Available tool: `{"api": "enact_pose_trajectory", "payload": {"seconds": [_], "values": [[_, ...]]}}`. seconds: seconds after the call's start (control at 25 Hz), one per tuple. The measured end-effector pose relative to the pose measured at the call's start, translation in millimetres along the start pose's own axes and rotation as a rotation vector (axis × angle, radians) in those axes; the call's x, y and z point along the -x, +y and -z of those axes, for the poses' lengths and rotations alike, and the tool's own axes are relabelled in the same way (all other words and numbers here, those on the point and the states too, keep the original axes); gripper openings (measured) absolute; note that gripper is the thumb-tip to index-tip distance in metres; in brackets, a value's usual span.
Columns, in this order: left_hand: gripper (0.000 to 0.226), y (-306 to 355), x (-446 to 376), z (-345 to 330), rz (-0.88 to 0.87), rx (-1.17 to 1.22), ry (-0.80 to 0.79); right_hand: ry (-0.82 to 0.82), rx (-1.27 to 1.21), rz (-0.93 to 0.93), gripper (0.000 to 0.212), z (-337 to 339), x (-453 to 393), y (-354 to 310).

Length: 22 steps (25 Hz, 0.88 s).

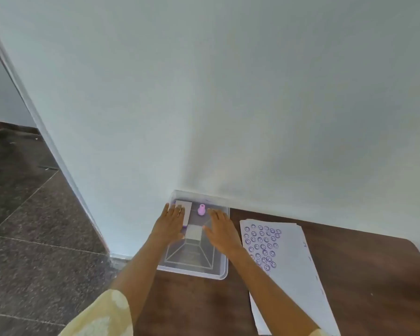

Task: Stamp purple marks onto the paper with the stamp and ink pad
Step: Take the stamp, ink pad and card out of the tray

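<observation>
A clear plastic tray [220, 272] sits on the brown table against the wall. Inside it stands a small pink stamp [201, 210] at the far end. A white ink pad case with a purple edge [186, 214] lies to the stamp's left. My left hand [170, 224] rests on the ink pad case, fingers spread flat. My right hand [220, 230] lies flat in the tray just right of the stamp, holding nothing. A stack of white paper [291, 258] lies to the right of the tray, its top sheet covered with several purple smiley marks [262, 246].
A white square piece [194, 232] lies in the tray between my hands. The white wall [228, 105] rises right behind the tray. The wooden table [374, 275] extends to the right. Dark stone floor [34, 226] lies to the left.
</observation>
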<state>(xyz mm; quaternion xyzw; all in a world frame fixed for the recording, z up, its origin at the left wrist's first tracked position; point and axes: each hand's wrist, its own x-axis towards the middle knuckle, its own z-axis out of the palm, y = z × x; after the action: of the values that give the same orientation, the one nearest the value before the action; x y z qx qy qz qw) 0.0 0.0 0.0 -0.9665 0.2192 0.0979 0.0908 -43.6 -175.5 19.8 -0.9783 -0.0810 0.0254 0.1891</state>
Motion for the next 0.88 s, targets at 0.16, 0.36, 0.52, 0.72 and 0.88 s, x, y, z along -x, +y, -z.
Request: {"api": "enact_pose_trajectory", "payload": {"seconds": [0.16, 0.36, 0.52, 0.72, 0.88], "values": [[0.096, -17, -39, -6, -0.048, -0.071, -0.038, -0.03, -0.044, -0.044, 0.052, -21, -38, -1], [0.105, -32, -66, -9, -0.121, -0.16, -0.114, -0.011, -0.101, -0.108, 0.043, -40, -63, 7], [0.104, -32, -78, -4, -0.168, -0.161, -0.113, 0.115, -0.173, -0.148, 0.024, -46, -71, 10], [0.094, -28, -82, -4, -0.179, -0.112, -0.128, 0.189, -0.202, -0.209, 0.009, -44, -80, 4], [0.085, -24, -68, -6, -0.167, 0.003, -0.064, 0.256, -0.343, -0.19, 0.01, -38, -60, 2]]}}
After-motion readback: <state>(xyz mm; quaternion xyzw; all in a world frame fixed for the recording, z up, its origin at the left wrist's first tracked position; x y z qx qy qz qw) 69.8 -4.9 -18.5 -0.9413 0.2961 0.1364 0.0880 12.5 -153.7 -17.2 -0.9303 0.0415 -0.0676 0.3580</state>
